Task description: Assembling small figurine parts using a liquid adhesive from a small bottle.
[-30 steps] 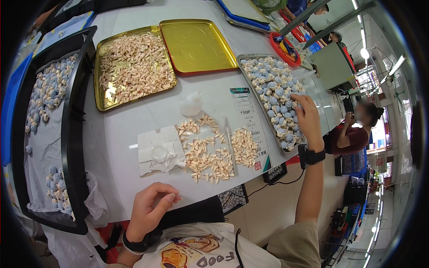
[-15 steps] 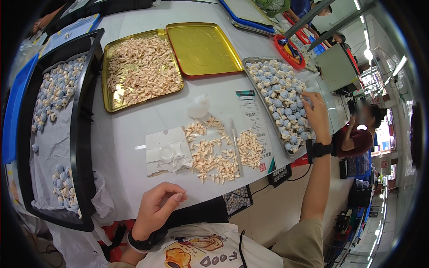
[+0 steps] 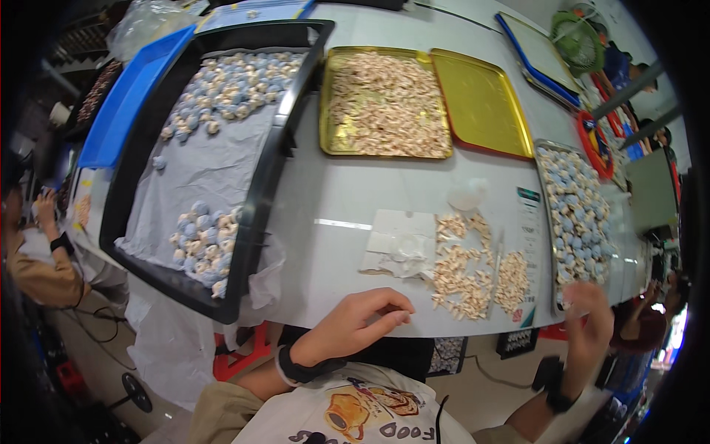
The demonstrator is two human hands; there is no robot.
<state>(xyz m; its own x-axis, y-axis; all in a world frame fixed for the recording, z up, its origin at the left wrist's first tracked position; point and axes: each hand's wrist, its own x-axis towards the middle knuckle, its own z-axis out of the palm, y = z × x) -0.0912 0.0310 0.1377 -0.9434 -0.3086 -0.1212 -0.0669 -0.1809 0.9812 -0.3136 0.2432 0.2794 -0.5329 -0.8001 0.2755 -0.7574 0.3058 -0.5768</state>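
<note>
Dozens of balls [image 3: 577, 214], pale blue and cream, crowd the metal tray [image 3: 549, 222] at the right of the smooth white table [image 3: 333, 192]. The right hand [image 3: 588, 307] is at that tray's near end; blur hides how far it is open and whether it has hold of anything. The left hand [image 3: 364, 318] hovers at the table's near edge, half open and loosely curved, thumb and forefinger tips close together, with nothing visible in its grasp.

Between the hands lie heaps of cream chips [image 3: 462, 275] (small, pointed, wedge-like), parted by a slim tool [image 3: 496, 265]. A printed sheet [image 3: 528, 214] separates them from the metal tray. Left of the heaps, a flat card [image 3: 381, 237] bears a clear round dish [image 3: 407, 246]; a squat translucent bottle [image 3: 468, 194] stands behind.

Farther back, a shiny gold tray [image 3: 323, 122] is spread with more chips, beside a gold lid [image 3: 484, 103]. The deep black tray [image 3: 274, 152], lined with wrinkled paper [image 3: 207, 163], carries more balls; its high wall rises between them and the left hand.
</note>
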